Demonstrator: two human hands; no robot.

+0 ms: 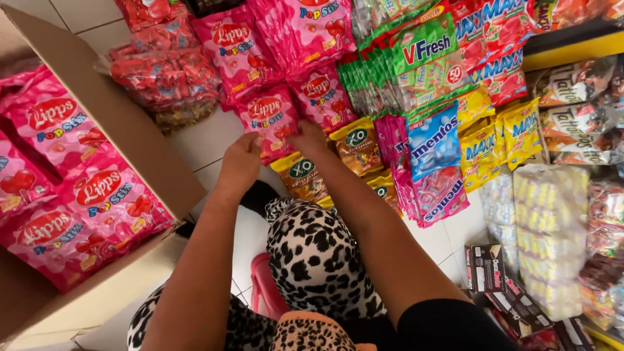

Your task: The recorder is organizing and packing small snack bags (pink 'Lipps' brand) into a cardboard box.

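Both my hands reach forward to a pink candy bag (270, 120) lying on the white tiled floor. My left hand (242, 160) grips its lower left edge. My right hand (308, 138) holds its lower right edge, fingers closed on the bag. More pink candy bags (237, 49) lie stacked behind it. Just below my right hand are gold and brown candy bags (301, 175). My knees in leopard-print cloth (315, 257) are under my arms.
An open cardboard box (140, 153) at the left holds several pink candy bags (97, 195). Red bags (162, 71) lie at the back left. Green, blue and yellow candy packs (432, 140) fill the middle right. Wrapped sweets (543, 234) and dark boxes (484, 266) stand at the right.
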